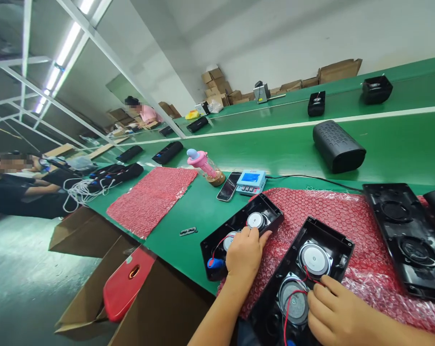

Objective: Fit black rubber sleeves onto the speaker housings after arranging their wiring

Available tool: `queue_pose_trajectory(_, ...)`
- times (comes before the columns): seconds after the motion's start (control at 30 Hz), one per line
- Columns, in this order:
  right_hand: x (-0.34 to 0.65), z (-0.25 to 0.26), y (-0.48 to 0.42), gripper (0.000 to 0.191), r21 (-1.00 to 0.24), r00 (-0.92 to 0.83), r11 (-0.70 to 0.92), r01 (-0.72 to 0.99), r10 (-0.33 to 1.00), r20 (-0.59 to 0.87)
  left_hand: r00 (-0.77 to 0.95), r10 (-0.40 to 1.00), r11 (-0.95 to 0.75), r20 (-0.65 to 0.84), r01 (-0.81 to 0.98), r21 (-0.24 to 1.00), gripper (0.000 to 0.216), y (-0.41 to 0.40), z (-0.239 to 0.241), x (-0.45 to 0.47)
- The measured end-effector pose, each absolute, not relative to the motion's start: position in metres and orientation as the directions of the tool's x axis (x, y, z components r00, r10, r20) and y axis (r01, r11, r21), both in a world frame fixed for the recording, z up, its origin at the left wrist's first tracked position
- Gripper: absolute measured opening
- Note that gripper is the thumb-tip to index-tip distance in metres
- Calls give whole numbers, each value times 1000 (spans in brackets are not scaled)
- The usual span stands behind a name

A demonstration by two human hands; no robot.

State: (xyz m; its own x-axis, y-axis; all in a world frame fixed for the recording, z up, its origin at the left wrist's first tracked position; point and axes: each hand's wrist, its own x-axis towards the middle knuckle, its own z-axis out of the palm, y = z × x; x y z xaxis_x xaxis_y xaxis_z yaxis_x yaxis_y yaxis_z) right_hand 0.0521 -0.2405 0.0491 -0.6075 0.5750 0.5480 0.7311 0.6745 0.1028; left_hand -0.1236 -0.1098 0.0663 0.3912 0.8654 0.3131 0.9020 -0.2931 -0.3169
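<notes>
Two hands at speaker shells; green bench, pale wall.

The wall is pale, the floor grey and shiny, the desk green, with lit tubes overhead near white beams.

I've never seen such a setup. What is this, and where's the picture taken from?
No robot here: these are a person's bare hands, seen by a camera on that person's head, looking forward and down. The left hand rests on an open black case; the right hand is at the red wires in a nearer case. Whether either grips anything is hard to tell. Both cases hold round speakers. Red bubble wrap lies on the green table, with a phone, a bottle and a small blue device farther off.
</notes>
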Motion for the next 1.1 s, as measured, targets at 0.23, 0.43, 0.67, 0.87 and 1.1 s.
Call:
queue_pose_trajectory(0.23, 53, 54, -239, 46, 139, -634, 691, 709, 540, 554, 414, 807, -284, 422, 897, -338, 42, -117, 58, -124)
queue_pose_trajectory(0.43, 52, 52, -235, 30, 128, -656, 706, 697, 554, 513, 414, 786, -284, 459, 901, -328, 44, -116, 57, -123)
queue_pose_trajectory(0.67, 47, 52, -228, 36, 114, -608, 704, 701, 507, 610, 400, 823, -288, 403, 906, -311, 46, -114, 57, -123)
queue_pose_trajectory(0.87, 44, 51, -220, 38, 79, -612, 754, 652, 462, 642, 403, 832, -296, 382, 904, -310, 47, -114, 59, -123)
queue_pose_trajectory(1.1, 36, 51, -214, 36, 82, -569, 718, 691, 470, 675, 466, 771, -306, 435, 869, -389, 45, -113, 60, -125)
